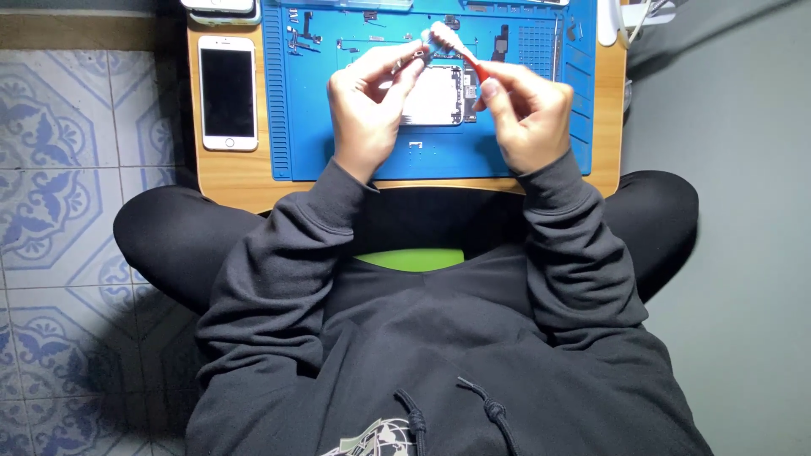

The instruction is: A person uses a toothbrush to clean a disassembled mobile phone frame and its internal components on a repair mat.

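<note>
The fingers of the left hand (365, 105) are pinched shut on one small metal part (420, 56), held up just above the opened phone. The fingers of the right hand (524, 114) are closed around the red handle of one brush (456, 49), whose pale bristled head touches or sits just beside the small part; which of the two is too fine to tell. Both hands hover above one opened phone body (435, 95), which lies with its insides up on the middle of one blue work mat (346, 160). Several small dark parts and screws lie scattered along the far strip of the mat; they are too small to count. The mat covers most of one small wooden table (236, 177). On the bare wood to the left of the mat lies one whole white phone (227, 93), screen up and dark, well apart from the hands. The person sits cross-legged on a patterned tiled floor (59, 169), in dark sleeves.
</note>
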